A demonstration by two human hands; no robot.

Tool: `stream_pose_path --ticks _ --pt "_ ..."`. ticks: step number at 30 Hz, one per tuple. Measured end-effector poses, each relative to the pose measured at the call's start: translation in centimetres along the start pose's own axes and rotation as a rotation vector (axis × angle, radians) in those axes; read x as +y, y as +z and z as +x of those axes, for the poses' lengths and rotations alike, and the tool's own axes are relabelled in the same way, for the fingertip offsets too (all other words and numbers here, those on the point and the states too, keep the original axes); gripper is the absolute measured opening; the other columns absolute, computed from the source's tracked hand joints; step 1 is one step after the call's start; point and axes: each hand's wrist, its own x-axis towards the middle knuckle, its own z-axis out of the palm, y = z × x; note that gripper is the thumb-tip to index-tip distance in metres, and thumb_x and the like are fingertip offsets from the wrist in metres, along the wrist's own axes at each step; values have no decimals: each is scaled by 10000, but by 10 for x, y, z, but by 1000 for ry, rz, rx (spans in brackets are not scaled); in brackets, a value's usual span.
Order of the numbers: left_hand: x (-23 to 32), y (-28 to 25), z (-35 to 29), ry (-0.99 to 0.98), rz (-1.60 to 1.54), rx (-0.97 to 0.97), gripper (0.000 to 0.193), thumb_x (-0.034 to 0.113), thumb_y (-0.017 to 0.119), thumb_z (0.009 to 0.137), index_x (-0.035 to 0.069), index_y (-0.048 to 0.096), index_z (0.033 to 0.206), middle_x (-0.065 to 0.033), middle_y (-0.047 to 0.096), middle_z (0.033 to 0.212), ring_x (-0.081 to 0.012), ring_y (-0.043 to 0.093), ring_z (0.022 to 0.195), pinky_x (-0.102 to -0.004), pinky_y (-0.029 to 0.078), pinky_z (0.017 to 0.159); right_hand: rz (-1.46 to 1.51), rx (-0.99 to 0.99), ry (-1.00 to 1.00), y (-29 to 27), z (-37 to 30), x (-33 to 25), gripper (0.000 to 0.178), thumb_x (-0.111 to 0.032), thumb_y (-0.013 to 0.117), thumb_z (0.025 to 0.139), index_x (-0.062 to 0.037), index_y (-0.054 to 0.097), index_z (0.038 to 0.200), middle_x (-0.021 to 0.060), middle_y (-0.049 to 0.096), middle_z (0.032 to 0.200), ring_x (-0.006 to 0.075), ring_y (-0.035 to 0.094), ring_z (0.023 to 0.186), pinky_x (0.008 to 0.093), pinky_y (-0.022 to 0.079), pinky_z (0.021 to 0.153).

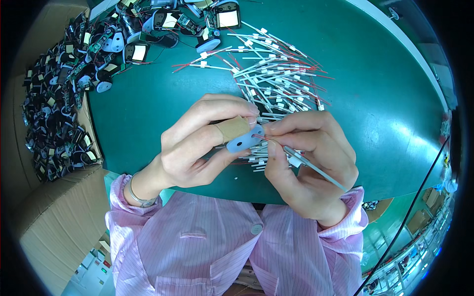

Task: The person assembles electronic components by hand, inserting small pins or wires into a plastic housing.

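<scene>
Between the fingertips of my left hand [202, 138] is a small pale blue oval plastic piece [239, 144] with dark holes in it. A tan bandage wraps one finger of that hand. My right hand [311, 163] pinches thin red wires [261, 137] at the piece, and their tips seem to meet one of its holes. From those wires a thin grey-white rod [321, 172] with a white tab runs back across my right palm. Both hands are close together above the table, and the fingers hide part of the oval piece.
Beyond my hands, a pile of similar white rods with red wires [281, 74] lies on the green table [375, 98]. Black device housings with circuit boards [163, 24] lie at the far left. Many more fill a cardboard box [64, 217] beside the table. A black cable [410, 217] hangs at right.
</scene>
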Motion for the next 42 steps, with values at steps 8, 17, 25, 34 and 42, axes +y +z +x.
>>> stream_pose_path --ticks 8,17,25,34,42 --pt "0 -2 2 25 40 -26 317 -85 728 675 -81 618 972 -225 614 1059 -338 647 918 -388 546 754 -2 -37 16 -3 2 -1 186 80 725 657 30 641 815 134 646 869 198 632 664 271 503 569" --pt "0 -4 2 11 31 -45 300 -89 718 677 -83 629 964 -219 614 1060 -338 643 924 -388 545 761 -33 -78 -15 -6 6 -2 190 86 719 651 37 640 817 136 644 873 200 635 663 270 506 564" --pt "0 -5 2 6 28 -47 311 -93 721 668 -87 623 964 -222 610 1070 -338 644 932 -391 544 765 -85 -52 -58 -4 6 -3 184 84 718 650 44 640 812 140 637 869 197 638 647 263 511 540" --pt "-1 -4 2 2 20 -44 330 -89 737 656 -88 613 962 -224 607 1075 -337 645 939 -388 542 769 -98 -43 -108 -2 6 -3 173 82 716 650 57 639 802 152 632 852 204 642 646 266 523 545" --pt "0 -6 2 -3 12 -57 366 -22 787 651 -89 600 959 -238 606 1060 -367 642 942 -423 543 753 -66 -37 -82 -2 4 -4 178 74 728 653 53 645 808 147 640 862 200 645 650 266 525 550"
